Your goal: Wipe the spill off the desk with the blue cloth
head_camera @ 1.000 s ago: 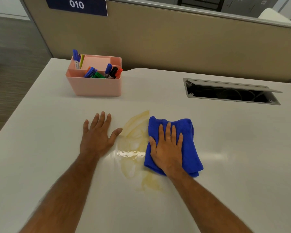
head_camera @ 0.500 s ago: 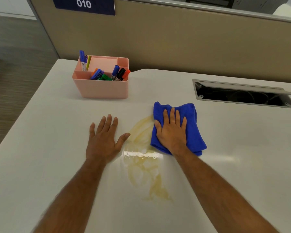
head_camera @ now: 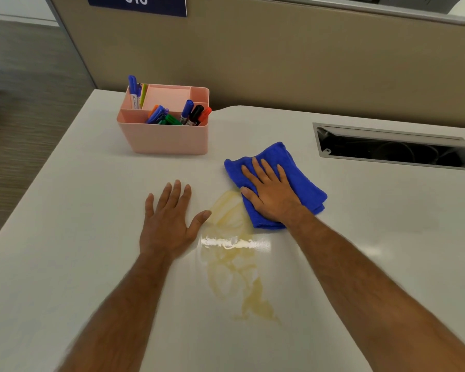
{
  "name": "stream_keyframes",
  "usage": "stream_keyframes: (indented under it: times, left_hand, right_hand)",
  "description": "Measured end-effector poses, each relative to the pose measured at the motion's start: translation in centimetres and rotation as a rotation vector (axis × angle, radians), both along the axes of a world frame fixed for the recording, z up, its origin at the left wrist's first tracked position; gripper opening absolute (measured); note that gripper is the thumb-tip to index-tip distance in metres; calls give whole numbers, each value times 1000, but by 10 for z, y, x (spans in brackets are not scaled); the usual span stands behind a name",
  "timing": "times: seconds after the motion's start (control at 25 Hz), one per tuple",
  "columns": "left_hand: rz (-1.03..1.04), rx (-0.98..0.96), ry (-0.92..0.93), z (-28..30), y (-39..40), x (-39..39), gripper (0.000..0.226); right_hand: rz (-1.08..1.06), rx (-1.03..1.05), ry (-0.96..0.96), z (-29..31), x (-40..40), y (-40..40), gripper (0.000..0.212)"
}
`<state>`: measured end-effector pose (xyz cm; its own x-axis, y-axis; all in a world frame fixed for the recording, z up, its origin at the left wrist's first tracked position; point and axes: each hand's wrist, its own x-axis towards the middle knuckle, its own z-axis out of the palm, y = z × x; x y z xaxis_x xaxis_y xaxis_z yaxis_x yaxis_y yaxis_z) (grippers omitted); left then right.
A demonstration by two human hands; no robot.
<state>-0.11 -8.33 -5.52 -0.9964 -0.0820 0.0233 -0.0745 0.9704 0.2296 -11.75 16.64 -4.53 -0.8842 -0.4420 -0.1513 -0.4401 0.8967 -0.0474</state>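
So the right hand [head_camera: 270, 194] is lying palm-down on top of the blue cloth [head_camera: 293, 181], fingers stretched out flat and a bit spread, not gripping anything, just pressing the folded cloth onto the desk [head_camera: 65, 210]. The cloth is sitting at the far right edge of the spill [head_camera: 234, 259], with its near-left corner overlapping the top of the yellowish smear. Most of the spill is lying uncovered: it's running from just beside the cloth down toward the person, streaky and thin, with a shiny wet patch reflecting light across the middle and a darker blotch at the near end.

The left hand [head_camera: 169, 218] is resting flat on the desk to the left of the spill, fingers open and relaxed, holding nothing. Its thumb tip is pointing at the upper edge of the smear, and honestly I can't tell if it's touching the liquid or just beside it.

Further back on the left, a pink organizer [head_camera: 167, 135] is standing upright with a bunch of markers [head_camera: 188, 114] poking out of its compartments, blue, green, black, orange and red caps. Off to the right, well apart from the cloth, a cable hatch [head_camera: 395, 146] is sitting open in the desk. A tan partition [head_camera: 279, 55] is running along the back edge.
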Motion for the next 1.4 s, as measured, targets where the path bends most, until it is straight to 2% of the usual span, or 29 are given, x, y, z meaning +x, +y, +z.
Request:
stream_keyframes:
  times: [0.28, 0.52, 0.76, 0.88, 1.2, 1.4]
  left_hand:
    - [1, 10, 1, 1, 0, 1, 92]
    - [-10, 19, -30, 2, -1, -1, 93]
    - [-2, 192, -119, 7, -7, -4, 99]
    - [-17, 284, -150, 14, -11, -3, 108]
    - [-49, 239, -138, 12, -11, 26, 104]
    - [-46, 232, -120, 13, -10, 37, 103]
  right_hand:
    - [250, 8, -33, 7, 18, 11, 62]
    - [350, 6, -46, 9, 50, 22, 61]
    - [434, 1, -56, 10, 87, 36, 58]
    - [449, -13, -60, 13, 106, 42, 58]
    - [411, -26, -64, 13, 157, 61, 59]
    - [281, -10, -63, 10, 190, 66, 62]
